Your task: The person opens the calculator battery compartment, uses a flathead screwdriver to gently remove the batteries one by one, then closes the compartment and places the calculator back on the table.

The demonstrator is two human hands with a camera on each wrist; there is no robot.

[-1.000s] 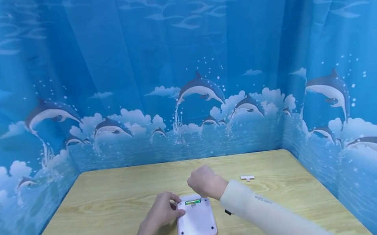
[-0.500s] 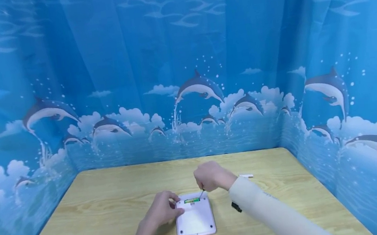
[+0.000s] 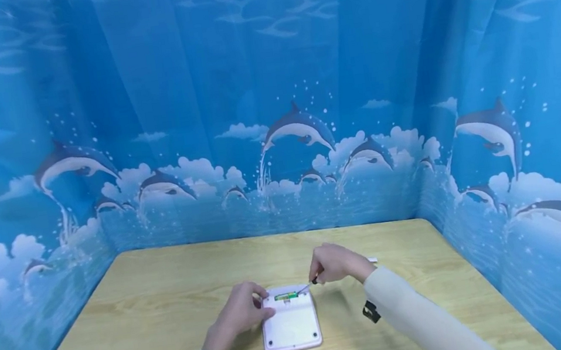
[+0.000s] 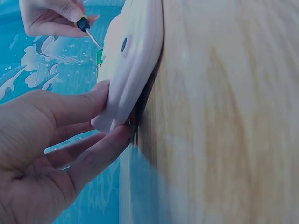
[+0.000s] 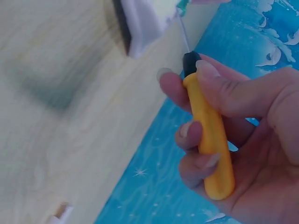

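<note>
A flat, pale pinkish-white device [image 3: 291, 324] lies on the table, with dark round spots near its corners and an open battery slot near its far edge. In that slot sits a green battery [image 3: 286, 296]. My left hand [image 3: 239, 309] pinches the device's far left corner, thumb on top and a finger against the underside edge. My right hand [image 3: 336, 262] grips a screwdriver [image 5: 212, 140] with a yellow handle and black collar, fingers wrapped round the handle. Its thin metal shaft slants down to the battery's right end; whether the tip touches the battery cannot be made out.
A small white piece [image 3: 373, 260], like a battery cover, lies behind the right wrist, mostly hidden in the head view. The wooden table [image 3: 170, 308] is bordered by blue dolphin-print curtains [image 3: 276, 140] at the back and sides.
My right hand has moved right and lowered its angle, so the screwdriver tilts flatter at the battery's right end. The battery appears slightly tilted now. My left hand stays at the corner.
</note>
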